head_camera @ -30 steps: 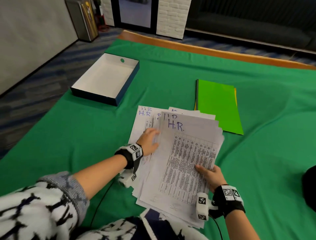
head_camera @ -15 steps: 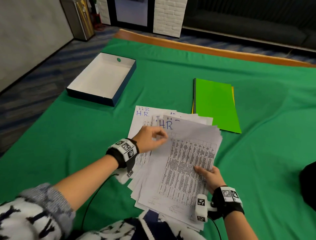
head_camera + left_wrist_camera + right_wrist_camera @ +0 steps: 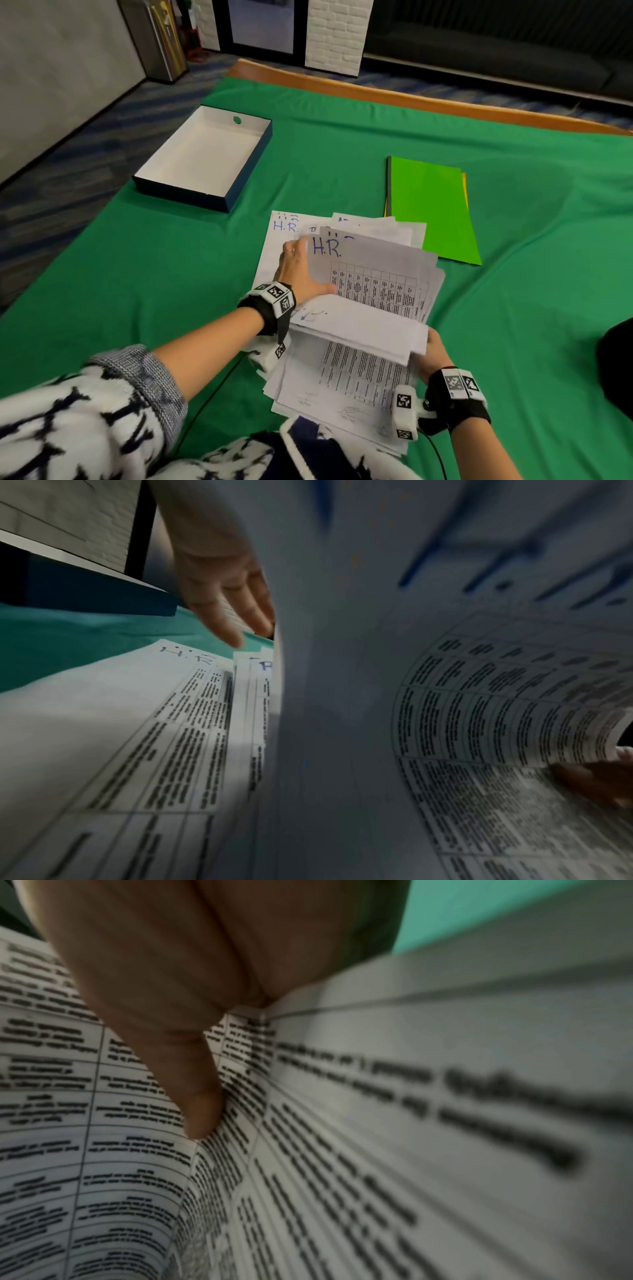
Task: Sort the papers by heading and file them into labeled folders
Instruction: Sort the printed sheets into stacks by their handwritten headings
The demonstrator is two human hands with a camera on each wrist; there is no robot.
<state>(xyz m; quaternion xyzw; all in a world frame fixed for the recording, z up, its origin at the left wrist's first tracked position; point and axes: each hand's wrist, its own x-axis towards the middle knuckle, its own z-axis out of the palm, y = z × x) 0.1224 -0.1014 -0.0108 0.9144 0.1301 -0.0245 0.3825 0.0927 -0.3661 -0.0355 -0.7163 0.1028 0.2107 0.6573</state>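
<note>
The right hand (image 3: 432, 356) pinched the near right corner of the uppermost sheets, thumb (image 3: 202, 1110) on the printed face, and curled them up off the paper stack (image 3: 342, 387). This bend appeared intended to separate a group of pages from those beneath. The left hand (image 3: 301, 270) lay with fingers straight and relaxed along the left edge of the lifted sheet (image 3: 373, 270), thumb across its margin, apparently steadying it so the "H.R." heading stayed readable. Whether the left fingers gripped any page could not be determined. The stack lay fanned on the green cloth (image 3: 137, 274) directly before the person, with further "H.R." headings exposed at its far edge. The green folder (image 3: 435, 209) lay closed just beyond the stack, over a yellow one, presumably awaiting sorted pages. An open box (image 3: 202, 164) stood well apart, far left.
</note>
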